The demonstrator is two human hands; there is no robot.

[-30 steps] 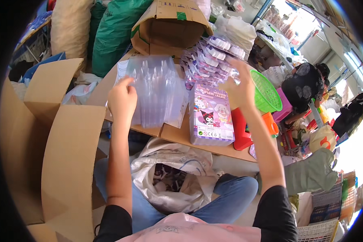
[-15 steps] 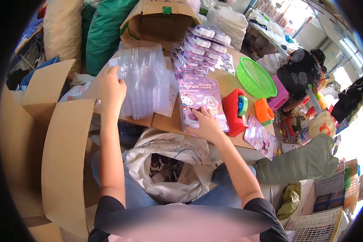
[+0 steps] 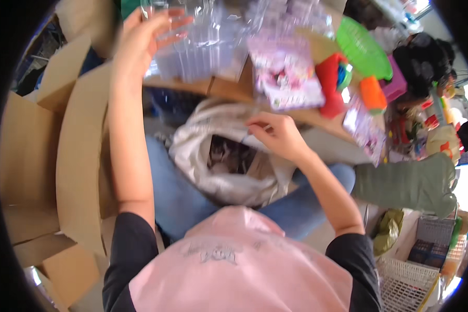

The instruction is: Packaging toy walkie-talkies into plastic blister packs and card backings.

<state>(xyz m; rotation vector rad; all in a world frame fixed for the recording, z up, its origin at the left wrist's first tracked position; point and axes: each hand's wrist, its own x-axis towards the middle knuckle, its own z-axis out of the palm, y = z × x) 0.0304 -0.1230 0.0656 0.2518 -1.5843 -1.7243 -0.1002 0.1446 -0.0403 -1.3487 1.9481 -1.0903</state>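
Note:
My left hand [image 3: 150, 36] reaches to the table's far left, fingers stretched and apart, over a stack of clear plastic blister shells [image 3: 192, 60]. The hand touches or hovers just above the uppermost shells; blur hides which. My right hand [image 3: 278, 134] is in the air over the right rim of a white woven sack [image 3: 192, 148], its fingers curled in a pinch. Whatever they hold, if anything, is too small to make out. Dark and pale small pieces [image 3: 229, 156] lie inside the sack between my knees. A stack of pink-purple printed cards [image 3: 286, 75] sits on the table beyond my right hand.
Right of the cards stand a red tape dispenser [image 3: 330, 86], an orange holder [image 3: 372, 94] and a green basket [image 3: 364, 49]. Filled purple-white packs [image 3: 294, 18] are piled behind. Open cardboard boxes [image 3: 83, 156] flank my left arm. A person [image 3: 426, 62] bends at the far right.
My right hand has left the printed cards and come back toward me over the sack. My left hand has spread its fingers over the clear shells. The view has tilted down.

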